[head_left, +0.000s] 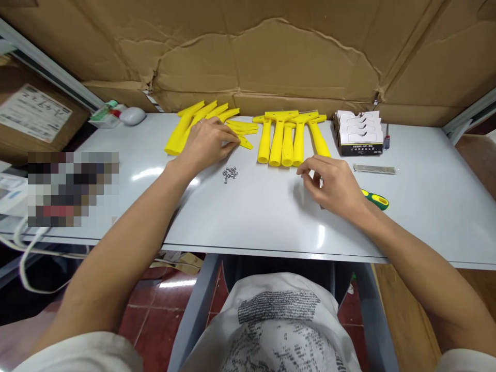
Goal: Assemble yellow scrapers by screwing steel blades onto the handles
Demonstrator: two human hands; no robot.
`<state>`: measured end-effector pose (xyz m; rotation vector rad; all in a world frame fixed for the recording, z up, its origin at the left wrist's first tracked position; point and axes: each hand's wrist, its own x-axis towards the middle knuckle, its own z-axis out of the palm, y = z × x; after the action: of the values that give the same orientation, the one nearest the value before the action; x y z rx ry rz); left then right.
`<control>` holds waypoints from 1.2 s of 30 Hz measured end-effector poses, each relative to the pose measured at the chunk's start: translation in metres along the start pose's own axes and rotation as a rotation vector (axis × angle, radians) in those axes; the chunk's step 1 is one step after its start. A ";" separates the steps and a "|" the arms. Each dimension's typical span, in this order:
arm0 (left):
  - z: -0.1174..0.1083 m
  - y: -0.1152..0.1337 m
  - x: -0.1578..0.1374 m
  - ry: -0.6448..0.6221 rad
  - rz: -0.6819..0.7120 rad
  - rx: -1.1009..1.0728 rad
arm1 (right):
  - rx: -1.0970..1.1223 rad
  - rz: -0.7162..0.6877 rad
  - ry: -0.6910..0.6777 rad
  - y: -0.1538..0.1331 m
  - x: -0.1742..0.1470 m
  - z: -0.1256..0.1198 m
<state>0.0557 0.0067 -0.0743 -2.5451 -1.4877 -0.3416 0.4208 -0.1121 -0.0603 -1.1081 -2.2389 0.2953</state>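
My left hand (211, 142) is at the loose flat yellow plastic pieces (242, 126), its thumb and fingertips closed on the end of the nearest yellow piece (245, 143). Behind that hand lies a group of yellow scraper handles (180, 132). More yellow T-shaped scrapers (276, 139) lie in a row at the middle. My right hand (331, 183) hovers just in front of them, fingers curled toward the thumb; whatever they may hold is hidden. A green and yellow tool handle (376, 199) shows beyond the right wrist, partly covered. Small metal screws (230, 174) form a pile between the hands.
Small blade boxes (358, 134) stand at the back right beside a small screwdriver (386, 140). A thin metal strip bundle (375, 169) lies before them. A white mouse (132, 116) is at back left. Cardboard (271, 57) walls the back; white cables (25, 253) hang left.
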 end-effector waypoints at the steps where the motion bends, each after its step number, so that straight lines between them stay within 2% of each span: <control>1: 0.001 -0.001 0.000 -0.006 0.002 0.006 | -0.050 0.030 0.000 0.000 0.000 -0.003; 7: 0.005 -0.002 -0.001 -0.021 -0.027 0.055 | -0.252 0.261 -0.058 -0.006 0.002 -0.029; 11: 0.003 -0.001 -0.001 -0.023 -0.016 0.071 | -0.412 0.354 -0.290 -0.015 0.002 -0.040; 14: 0.003 -0.001 0.000 -0.022 -0.007 0.063 | -0.507 0.360 -0.479 -0.021 0.000 -0.041; 17: 0.001 0.003 0.000 -0.033 -0.018 0.060 | -0.563 0.330 -0.609 -0.028 -0.001 -0.038; 20: -0.006 0.010 -0.003 -0.014 -0.060 0.050 | -0.622 0.321 -0.685 -0.036 -0.001 -0.033; 24: -0.018 0.024 -0.008 0.043 -0.077 0.004 | -0.670 0.317 -0.697 -0.044 0.001 -0.026; 26: -0.022 0.029 -0.008 0.047 -0.089 -0.021 | -0.667 0.318 -0.664 -0.044 0.003 -0.028; 28: -0.026 0.032 -0.006 0.028 -0.124 -0.027 | -0.558 0.311 -0.593 -0.040 0.003 -0.040; 30: -0.031 0.032 -0.005 0.042 -0.158 -0.033 | -0.344 0.274 -0.426 -0.027 0.002 -0.064; 32: -0.038 0.034 -0.011 0.184 -0.146 -0.061 | -0.197 0.194 -0.126 -0.004 -0.004 -0.094; 33: -0.043 0.039 -0.020 0.304 -0.116 -0.081 | -0.227 0.166 0.056 0.011 -0.008 -0.108; 34: -0.047 0.047 -0.033 0.433 -0.070 -0.109 | -0.315 0.125 0.169 0.026 -0.013 -0.119; 35: -0.050 0.058 -0.051 0.555 -0.018 -0.136 | -0.420 0.090 0.221 0.042 -0.019 -0.128; 36: -0.052 0.074 -0.072 0.612 0.058 -0.182 | -0.501 0.069 0.232 0.058 -0.025 -0.132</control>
<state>0.0805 -0.1031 -0.0476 -2.2815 -1.1810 -1.1661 0.5506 -0.1050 0.0069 -1.3919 -2.1183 -0.3733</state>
